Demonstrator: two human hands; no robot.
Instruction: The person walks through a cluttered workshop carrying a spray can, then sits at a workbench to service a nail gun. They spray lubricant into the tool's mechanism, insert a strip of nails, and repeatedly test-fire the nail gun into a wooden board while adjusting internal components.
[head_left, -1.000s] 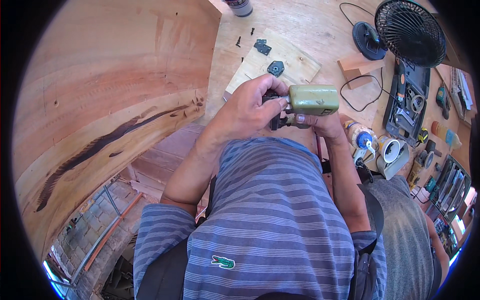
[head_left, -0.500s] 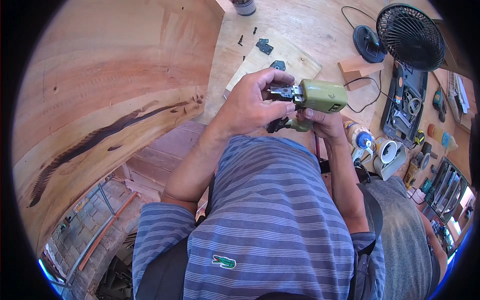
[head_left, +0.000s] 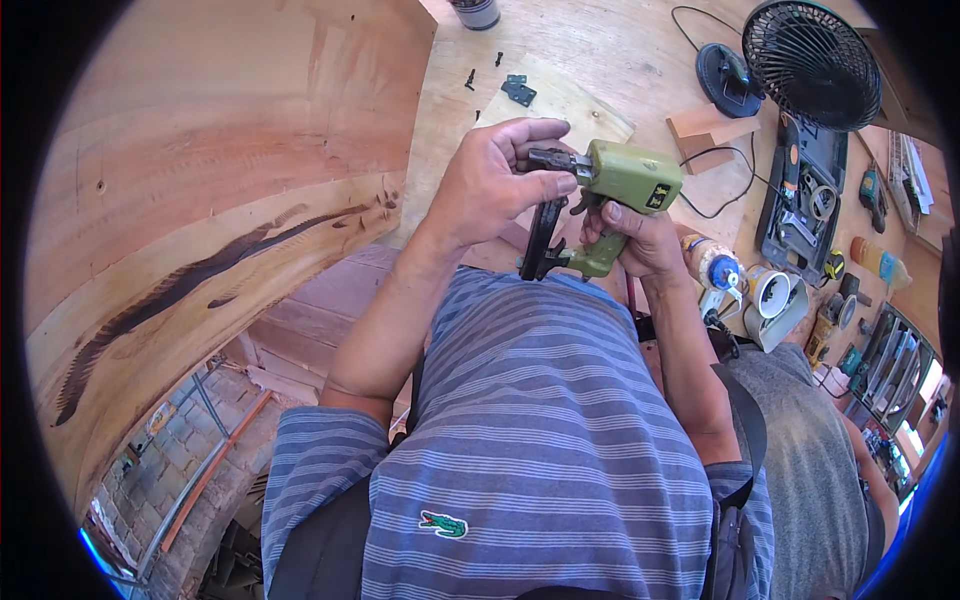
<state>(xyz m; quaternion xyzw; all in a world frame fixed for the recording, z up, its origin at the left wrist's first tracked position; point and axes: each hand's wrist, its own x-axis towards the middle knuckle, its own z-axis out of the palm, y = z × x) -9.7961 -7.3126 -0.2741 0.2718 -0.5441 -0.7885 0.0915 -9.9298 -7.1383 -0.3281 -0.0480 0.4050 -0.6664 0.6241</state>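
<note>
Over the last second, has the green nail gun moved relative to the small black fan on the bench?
Yes. The green nail gun, held in the right hand with the left hand at its nose, now sits closer to the black fan, shifted right and slightly up.

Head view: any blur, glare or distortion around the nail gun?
Head view: bright daylight, no glare on the green nail gun; left hand and right hand on it look sharp; fisheye bends the plywood panel edges, black vignette at the corners; fan near the rim looks stretched.
</note>
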